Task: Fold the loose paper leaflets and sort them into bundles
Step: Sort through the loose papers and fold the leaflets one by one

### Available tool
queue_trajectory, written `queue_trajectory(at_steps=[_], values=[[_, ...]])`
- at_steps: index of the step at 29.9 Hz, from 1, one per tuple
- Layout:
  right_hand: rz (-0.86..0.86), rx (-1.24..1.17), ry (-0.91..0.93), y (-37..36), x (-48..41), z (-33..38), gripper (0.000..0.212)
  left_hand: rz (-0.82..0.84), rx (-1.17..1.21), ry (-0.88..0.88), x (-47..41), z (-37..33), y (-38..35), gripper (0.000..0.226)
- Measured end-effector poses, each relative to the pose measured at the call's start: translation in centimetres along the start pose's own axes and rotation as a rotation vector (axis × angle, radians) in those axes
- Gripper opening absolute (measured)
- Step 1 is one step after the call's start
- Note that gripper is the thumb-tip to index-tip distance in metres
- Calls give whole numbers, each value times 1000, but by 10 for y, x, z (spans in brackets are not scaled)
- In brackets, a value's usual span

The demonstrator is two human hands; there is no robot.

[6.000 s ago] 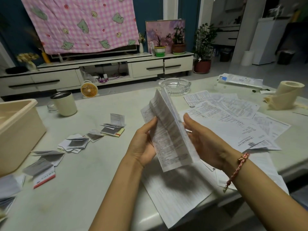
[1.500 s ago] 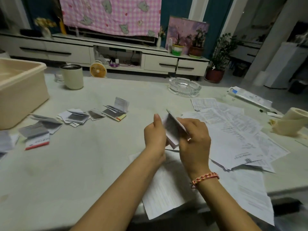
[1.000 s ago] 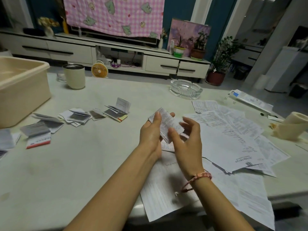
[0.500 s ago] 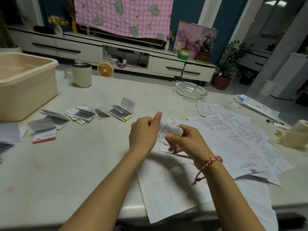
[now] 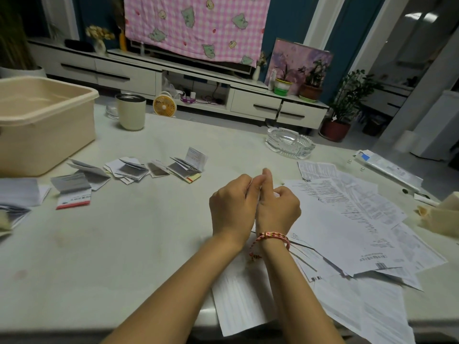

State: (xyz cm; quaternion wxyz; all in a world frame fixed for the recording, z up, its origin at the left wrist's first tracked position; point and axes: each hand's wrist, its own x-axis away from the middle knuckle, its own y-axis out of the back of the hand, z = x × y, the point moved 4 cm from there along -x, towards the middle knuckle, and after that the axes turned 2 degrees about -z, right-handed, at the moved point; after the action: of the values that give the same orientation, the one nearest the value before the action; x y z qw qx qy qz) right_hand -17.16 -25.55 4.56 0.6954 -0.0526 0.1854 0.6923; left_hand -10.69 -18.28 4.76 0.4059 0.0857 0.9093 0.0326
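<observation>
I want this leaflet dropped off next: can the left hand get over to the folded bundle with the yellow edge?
Probably yes: only bare table lies between the left hand and that bundle. It pinches the leaflet together with the right hand, though.

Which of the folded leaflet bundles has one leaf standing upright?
The bundle at the right end of the row, closest to the left hand: its printed top leaf sticks up, while the rest lie low.
</observation>
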Motion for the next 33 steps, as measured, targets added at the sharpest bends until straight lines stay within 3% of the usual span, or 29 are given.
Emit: queue_trajectory(at_steps=[7,10,13,18,20,26,30,33], values=[[176,-170,-45,-18,-5,-3,58,315,254,453,-12,26,-4,46],[395,-273,-167,-26,-6,-4,55,277,325,470,-19,31,1,44],[549,-227,-137,-27,-7,-2,45,240,404,562,-22,41,7,35],[363,-198,88,-39,-7,-4,45,226,426,638,-20,51,7,34],[378,-180,124,-46,-4,-4,40,213,423,669,-21,58,9,32],[778,-94,-127,-65,-4,-11,23,171,319,772,-17,93,17,32],[606,-14,-200,-75,-26,-24,28,136,286,832,-10,106,14,38],[419,-21,-291,-93,-54,-41,36,149,150,697,-8,110,8,26]])
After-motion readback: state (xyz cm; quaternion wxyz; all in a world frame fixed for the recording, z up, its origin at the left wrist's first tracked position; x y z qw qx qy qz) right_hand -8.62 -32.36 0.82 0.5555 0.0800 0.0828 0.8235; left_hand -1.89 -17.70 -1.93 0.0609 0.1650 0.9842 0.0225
